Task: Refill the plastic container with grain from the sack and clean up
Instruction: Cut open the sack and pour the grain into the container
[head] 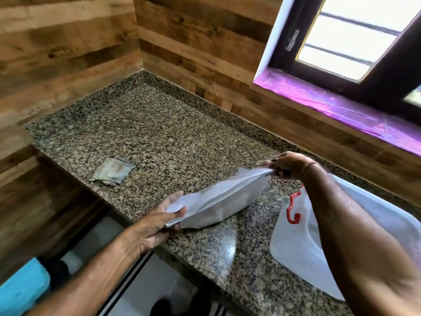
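A flattened white sack (218,199) is stretched just above the speckled granite counter (159,137). My left hand (157,224) pinches its near end with thumb on top. My right hand (287,165) grips its far end, fingers curled round the bunched edge. A translucent white plastic container (296,236) with a red clip (292,208) stands at the right, partly hidden by my right forearm. No grain is visible.
A small folded, stained cloth (112,171) lies on the counter to the left. Wood-panelled walls close the corner behind. A window with a purple sill (341,106) is at the upper right. The counter's front edge drops to the floor below.
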Demonstrator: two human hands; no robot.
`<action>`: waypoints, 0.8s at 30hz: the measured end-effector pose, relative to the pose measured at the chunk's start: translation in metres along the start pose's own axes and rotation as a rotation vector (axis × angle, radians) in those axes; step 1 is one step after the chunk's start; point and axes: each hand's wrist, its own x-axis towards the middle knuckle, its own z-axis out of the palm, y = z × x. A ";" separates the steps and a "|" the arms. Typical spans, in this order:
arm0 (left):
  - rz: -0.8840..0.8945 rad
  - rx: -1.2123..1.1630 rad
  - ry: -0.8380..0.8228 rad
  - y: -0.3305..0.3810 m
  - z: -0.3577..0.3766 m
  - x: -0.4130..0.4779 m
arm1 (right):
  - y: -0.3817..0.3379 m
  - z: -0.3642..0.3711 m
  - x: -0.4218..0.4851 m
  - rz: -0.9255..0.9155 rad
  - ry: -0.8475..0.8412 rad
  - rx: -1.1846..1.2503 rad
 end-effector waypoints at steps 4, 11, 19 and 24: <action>0.153 0.063 -0.018 -0.013 -0.005 -0.001 | 0.012 -0.012 0.003 0.050 -0.145 0.087; -0.071 -0.073 0.006 0.001 -0.019 0.011 | -0.010 -0.004 0.007 0.187 -0.151 -0.325; 0.006 0.129 0.143 -0.009 -0.021 0.031 | 0.000 -0.001 0.029 0.071 -0.143 -0.703; -0.043 -0.035 0.176 -0.025 -0.035 0.024 | -0.007 0.006 0.026 0.061 -0.231 -1.010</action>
